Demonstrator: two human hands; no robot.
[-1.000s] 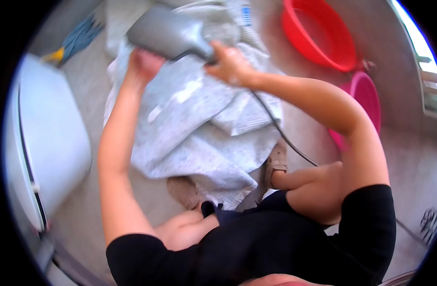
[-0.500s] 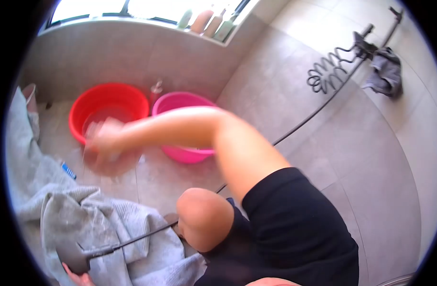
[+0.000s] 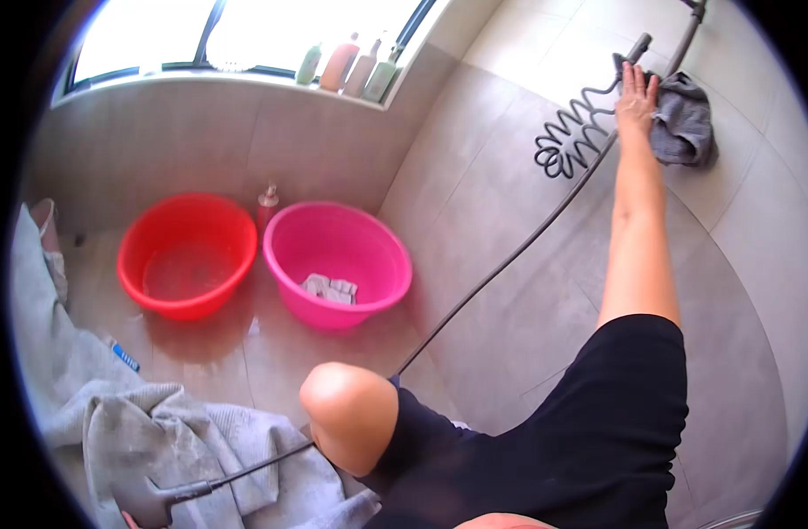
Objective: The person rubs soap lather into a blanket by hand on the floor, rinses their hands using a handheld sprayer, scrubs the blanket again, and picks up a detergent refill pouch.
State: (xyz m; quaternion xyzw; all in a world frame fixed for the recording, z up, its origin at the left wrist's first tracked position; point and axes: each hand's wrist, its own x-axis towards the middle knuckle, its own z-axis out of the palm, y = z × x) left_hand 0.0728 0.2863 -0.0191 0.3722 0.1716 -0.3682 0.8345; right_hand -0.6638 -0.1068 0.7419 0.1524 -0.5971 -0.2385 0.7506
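Observation:
My right hand [image 3: 636,108] reaches up to the wall, fingers stretched out flat, over or against the dark shower fixture [image 3: 649,79]. The hand hides part of that fixture. Just right of it hangs a dark grey cloth [image 3: 686,123]. At the lower left, only the fingertips of my left hand [image 3: 129,521] show, at the edge of the grey hand shower head [image 3: 146,502]. The shower head lies over a large light grey-blue fabric [image 3: 236,432] spread on the floor. Its dark hose [image 3: 518,256] runs behind my knee and up the wall.
A red basin [image 3: 188,307] with some water stands by the wall. Beside it is a pink basin [image 3: 382,264] holding a small grey cloth [image 3: 331,288]. A pump bottle [image 3: 268,204] sits between them. A blue-handled brush [image 3: 123,355] lies near the fabric. Several bottles [image 3: 339,63] line the windowsill.
My right hand has swung from the red basin up to the shower fixture on the right wall. The view has shifted, and less of my left hand shows at the shower head.

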